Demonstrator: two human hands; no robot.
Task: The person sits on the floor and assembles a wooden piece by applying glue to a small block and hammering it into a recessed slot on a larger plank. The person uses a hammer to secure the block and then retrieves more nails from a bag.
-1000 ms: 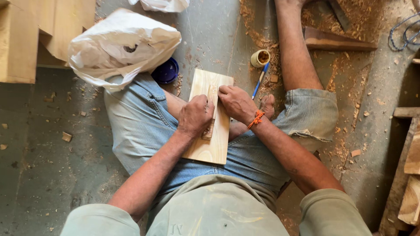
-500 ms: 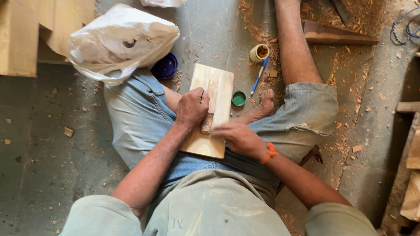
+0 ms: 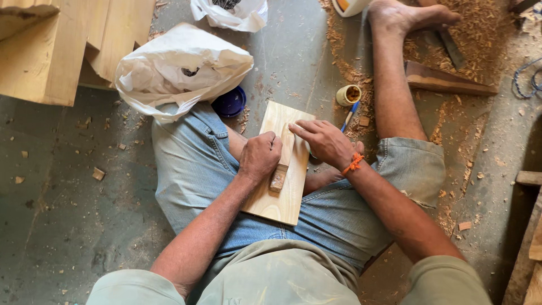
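a grey concrete floor (image 3: 68, 226) fills the view, strewn with wood chips and with sawdust (image 3: 468, 34) piled thick at the upper right. pale timber blocks (image 3: 51, 45) are stacked at the upper left. the person sits on the floor in denim shorts, one bare leg stretched out to the upper right.

a flat pale wooden board (image 3: 282, 169) lies tilted across the lap, its far end resting toward the floor. the left hand (image 3: 258, 157) comes in with the forearm straight up from the lower left; it is closed in a fist around a small wooden block (image 3: 278, 178) pressed onto the middle of the board, and only the block's lower end shows. the right hand (image 3: 323, 142), with an orange thread at the wrist, lies open and flat, fingers spread to the left, fingertips on the board's right edge near its top; it grips nothing.

a large crumpled white plastic bag (image 3: 180, 68) sits just left of the board's far end, and a smaller white bag (image 3: 231, 14) lies at the top edge with something dark inside. a dark blue round lid or dish (image 3: 230, 101), hard to tell which, peeks from under the large bag. a small open round tin (image 3: 348, 95) stands right of the board, holding what looks like yellowish paste. a blue pen (image 3: 349, 116) lies just below it.
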